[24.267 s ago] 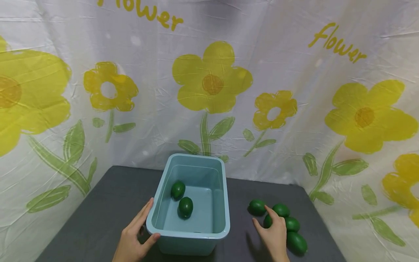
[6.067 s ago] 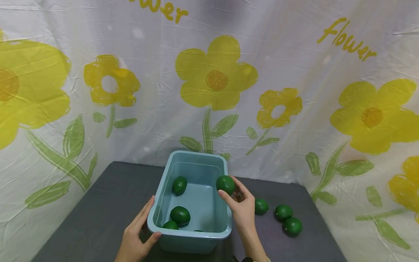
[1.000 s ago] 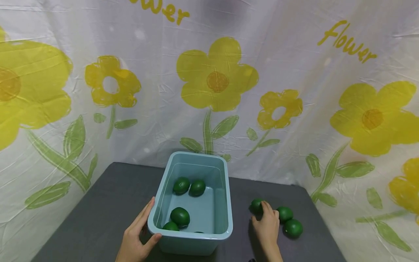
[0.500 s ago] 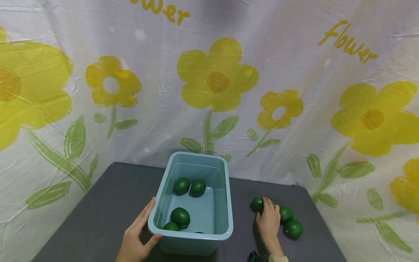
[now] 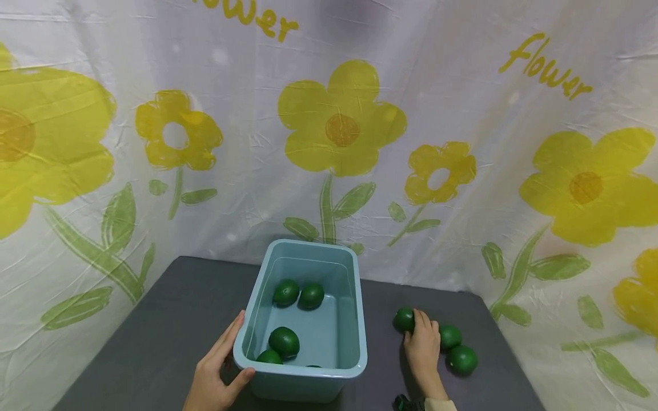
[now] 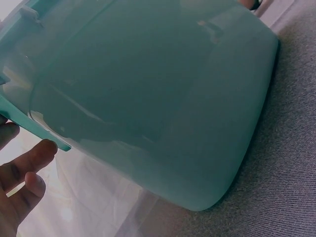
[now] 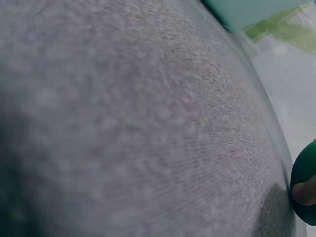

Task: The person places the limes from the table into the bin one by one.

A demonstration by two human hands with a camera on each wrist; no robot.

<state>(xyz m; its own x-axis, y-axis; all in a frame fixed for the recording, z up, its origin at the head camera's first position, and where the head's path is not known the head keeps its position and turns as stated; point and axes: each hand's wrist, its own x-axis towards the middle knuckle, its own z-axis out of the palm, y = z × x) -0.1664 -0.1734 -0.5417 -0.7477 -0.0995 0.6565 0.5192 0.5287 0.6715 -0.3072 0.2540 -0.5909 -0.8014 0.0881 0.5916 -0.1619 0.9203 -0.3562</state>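
A light blue plastic bin (image 5: pixel 299 371) stands on the dark cloth. My left hand (image 5: pixel 217 371) holds its near left corner, thumb at the front rim and fingers along the left side. In the left wrist view several fingertips (image 6: pixel 42 153) show by the rim. To the right of the bin, my right hand (image 5: pixel 424 348) grips a green lime (image 5: pixel 404 319) on the cloth, fingers over its right side. The right wrist view shows a digit pressed against that lime (image 7: pixel 305 165). Inside the bin lie several limes; a far one (image 5: pixel 311 296) touches its neighbour.
Two more limes, one (image 5: pixel 450 337) and a nearer one (image 5: pixel 462 360), sit just right of my right hand. A white curtain (image 5: pixel 247 188) printed with yellow flowers hangs behind and beside the grey cloth-covered table (image 5: pixel 169 319).
Over the last second my right hand has shifted slightly right and closed in on the lime. Since the older frames, more limes lie in the bin and fewer on the cloth. My left hand stays put.
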